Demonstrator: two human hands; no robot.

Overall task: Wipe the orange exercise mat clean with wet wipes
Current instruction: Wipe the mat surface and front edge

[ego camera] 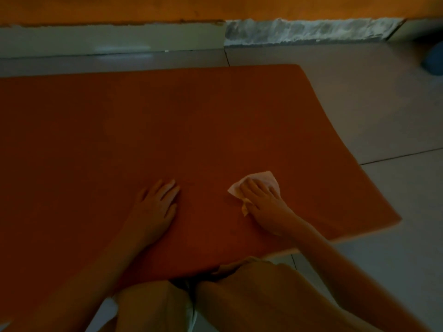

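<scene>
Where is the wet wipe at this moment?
In the head view, the wet wipe lies on the orange mat, right of centre, under the right hand.

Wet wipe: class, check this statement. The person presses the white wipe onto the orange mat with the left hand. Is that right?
No. The head view shows the right hand pressing the white wipe onto the orange mat. The left hand rests flat on the mat and holds nothing.
</scene>
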